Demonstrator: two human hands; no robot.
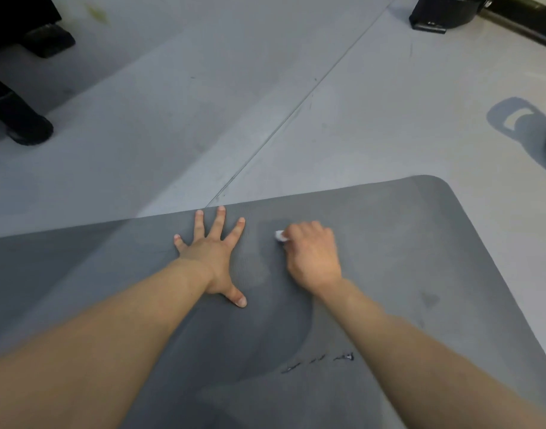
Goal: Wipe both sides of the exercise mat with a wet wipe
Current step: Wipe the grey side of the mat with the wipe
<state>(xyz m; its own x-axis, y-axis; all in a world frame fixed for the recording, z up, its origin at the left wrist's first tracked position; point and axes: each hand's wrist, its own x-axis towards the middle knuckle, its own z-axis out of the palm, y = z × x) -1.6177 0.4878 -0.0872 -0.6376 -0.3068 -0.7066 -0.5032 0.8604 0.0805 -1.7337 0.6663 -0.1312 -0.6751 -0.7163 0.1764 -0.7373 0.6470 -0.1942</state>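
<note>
On grey mat [389, 243]: left hand [213, 258] flat, fingers spread; right hand [312, 258] clenches white wipe [280, 235]; dark marks [321, 362] illegible.

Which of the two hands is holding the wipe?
The right hand, curled around the small white wet wipe on the grey exercise mat. The left hand lies flat with fingers spread, holding nothing.

A pale grey floor [296, 57] is crossed by a thin seam [296, 109]. Black equipment feet [30, 128] are seen at left, a black base [436, 13] top right, and a kettlebell-shaped marking [519, 122] far right.
</note>
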